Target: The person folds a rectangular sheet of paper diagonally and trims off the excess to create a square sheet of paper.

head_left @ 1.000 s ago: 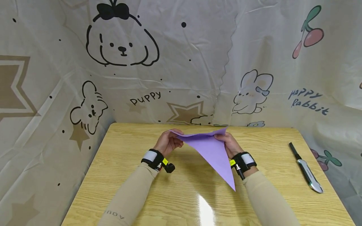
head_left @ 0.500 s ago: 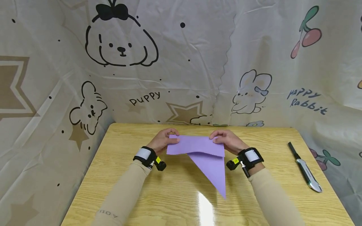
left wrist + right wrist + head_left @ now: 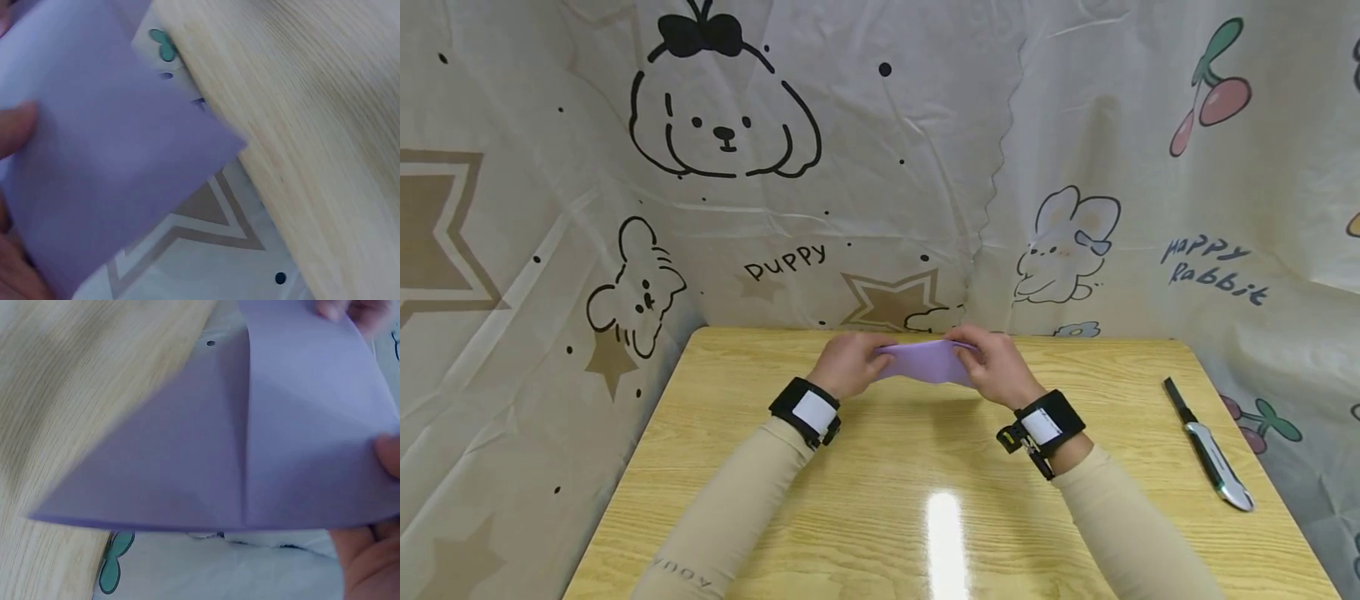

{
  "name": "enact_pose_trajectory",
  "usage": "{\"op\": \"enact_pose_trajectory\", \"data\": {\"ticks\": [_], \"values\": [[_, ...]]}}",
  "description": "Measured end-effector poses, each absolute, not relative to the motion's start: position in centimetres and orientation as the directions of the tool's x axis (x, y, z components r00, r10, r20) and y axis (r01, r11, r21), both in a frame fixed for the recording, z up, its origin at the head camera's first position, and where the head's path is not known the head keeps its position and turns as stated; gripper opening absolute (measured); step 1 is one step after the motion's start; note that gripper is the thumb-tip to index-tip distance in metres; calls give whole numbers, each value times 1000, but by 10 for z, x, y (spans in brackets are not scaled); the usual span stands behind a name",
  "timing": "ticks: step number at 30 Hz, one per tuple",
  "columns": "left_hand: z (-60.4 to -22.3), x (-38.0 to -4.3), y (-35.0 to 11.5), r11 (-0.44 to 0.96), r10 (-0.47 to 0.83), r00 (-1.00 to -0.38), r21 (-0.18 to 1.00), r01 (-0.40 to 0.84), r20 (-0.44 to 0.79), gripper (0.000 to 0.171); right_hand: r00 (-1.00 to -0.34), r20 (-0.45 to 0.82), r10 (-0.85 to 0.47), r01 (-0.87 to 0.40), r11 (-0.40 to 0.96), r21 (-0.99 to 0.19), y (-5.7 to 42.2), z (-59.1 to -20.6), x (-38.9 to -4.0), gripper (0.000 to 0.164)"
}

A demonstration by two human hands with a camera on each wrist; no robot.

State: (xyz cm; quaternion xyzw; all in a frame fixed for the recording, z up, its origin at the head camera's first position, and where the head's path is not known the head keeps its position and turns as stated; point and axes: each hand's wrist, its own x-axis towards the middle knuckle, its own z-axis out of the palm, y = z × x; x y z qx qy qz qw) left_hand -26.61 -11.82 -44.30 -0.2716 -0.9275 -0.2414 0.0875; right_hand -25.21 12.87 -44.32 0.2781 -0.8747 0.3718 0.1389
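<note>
A folded sheet of purple paper point(image 3: 928, 363) is held up above the far part of the table, between both hands. My left hand point(image 3: 850, 364) pinches its left end between thumb and fingers. At the right end my right hand point(image 3: 998, 367) pinches it the same way. The right wrist view shows a folded band of the paper point(image 3: 306, 425) lying over a triangular part that points left. Seen from the left wrist, a slightly blurred corner of the paper point(image 3: 119, 137) sticks out past the thumb. The head view hides the triangular part.
A utility knife point(image 3: 1213, 454) with its dark blade out lies on the right side of the wooden table point(image 3: 880, 500). A printed curtain point(image 3: 880, 167) hangs behind the table and along its sides.
The paper has been turned from hanging with its triangular point toward me to a narrow strip in the head view. Both hands have rotated and drawn closer together at the table's far edge.
</note>
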Motion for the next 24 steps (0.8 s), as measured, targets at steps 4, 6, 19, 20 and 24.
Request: {"op": "enact_pose_trajectory", "data": {"ticks": [4,6,19,20,24], "values": [[-446,-264,-111,722,483,-768,305,621,420,16,-749,530,-397,-657,548,-517,129,-445,-248,20],[-449,-264,-110,709,493,-733,273,651,469,15,-735,544,-405,-672,541,-505,129,-446,-247,19],[-451,-256,-98,722,560,-619,42,690,551,8,-568,625,-535,-731,677,-85,114,-452,-246,9],[-451,-255,-96,724,566,-617,28,689,547,8,-564,621,-544,-735,674,-76,112,-452,-246,9],[-451,-252,-91,726,578,-617,8,687,534,10,-544,621,-565,-744,667,-45,106,-455,-243,9]]}}
